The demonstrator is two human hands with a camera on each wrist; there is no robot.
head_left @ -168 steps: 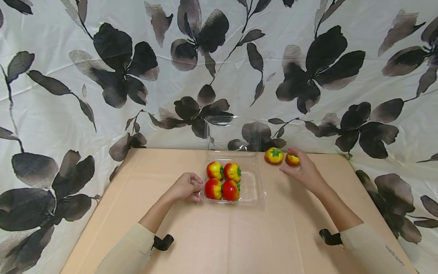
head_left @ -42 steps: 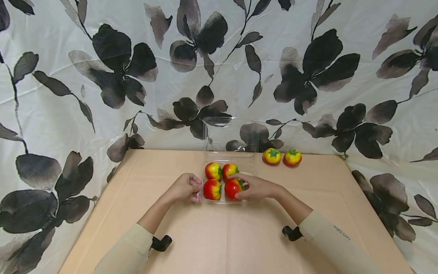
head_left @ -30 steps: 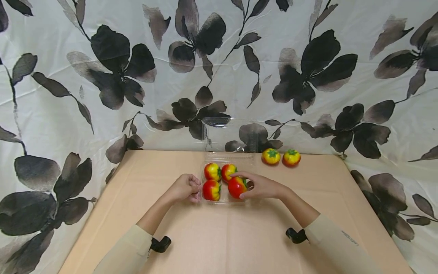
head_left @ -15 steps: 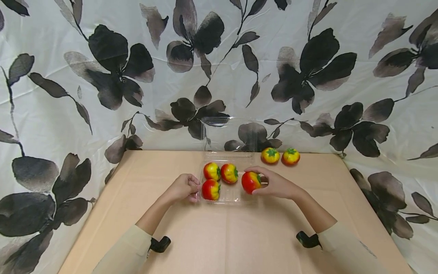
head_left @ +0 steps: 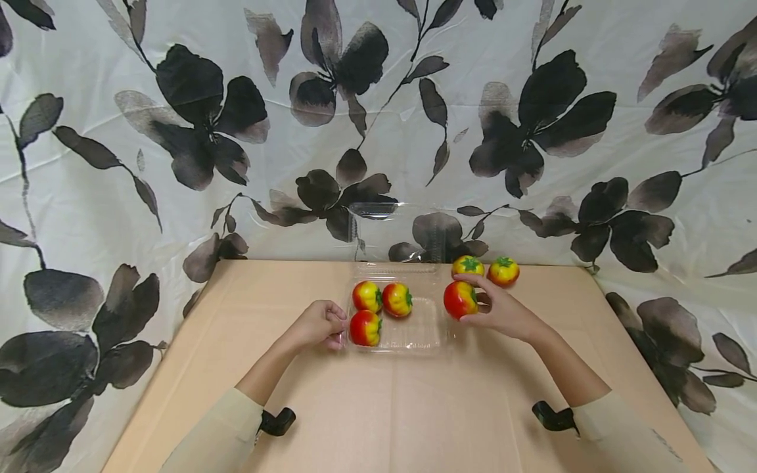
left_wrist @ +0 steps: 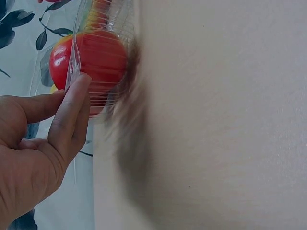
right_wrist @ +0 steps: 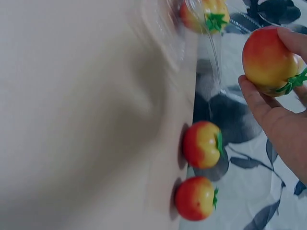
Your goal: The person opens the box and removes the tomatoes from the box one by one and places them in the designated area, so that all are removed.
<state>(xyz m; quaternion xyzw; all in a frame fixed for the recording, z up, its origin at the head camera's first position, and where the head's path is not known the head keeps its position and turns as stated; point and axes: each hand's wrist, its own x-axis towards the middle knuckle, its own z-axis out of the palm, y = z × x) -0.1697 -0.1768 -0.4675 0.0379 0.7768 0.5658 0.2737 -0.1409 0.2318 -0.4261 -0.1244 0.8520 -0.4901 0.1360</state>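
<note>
A white cloth printed with black and grey flowers (head_left: 378,118) hangs behind a pale tan tabletop (head_left: 449,407). From the left, the person's left hand (head_left: 323,324) reaches in and pinches the left rim of a clear, ribbed plastic clamshell box (head_left: 424,334), whose transparent lid (head_left: 399,233) stands raised at the far side.

Inside the box are three glossy, round red-and-yellow fruits with green leafy caps: one far left (head_left: 367,296), one near left (head_left: 365,328) and one far right (head_left: 397,299). The near-right part of the box holds no fruit.

Just right of the box, the right hand (head_left: 503,314) grips a matching fruit (head_left: 460,299) between thumb and fingers, clear of the table. Beyond it, near the table's far edge, sit two more: the left one (head_left: 468,264), partly covered by the hand in the head view, and the right one (head_left: 503,272).

The held fruit looks smooth enough to roll out if the fingertips loosen. A low knuckle could knock the left spare towards the far edge. The box seems light, so a tug on its rim might slide it or tip the lid.
</note>
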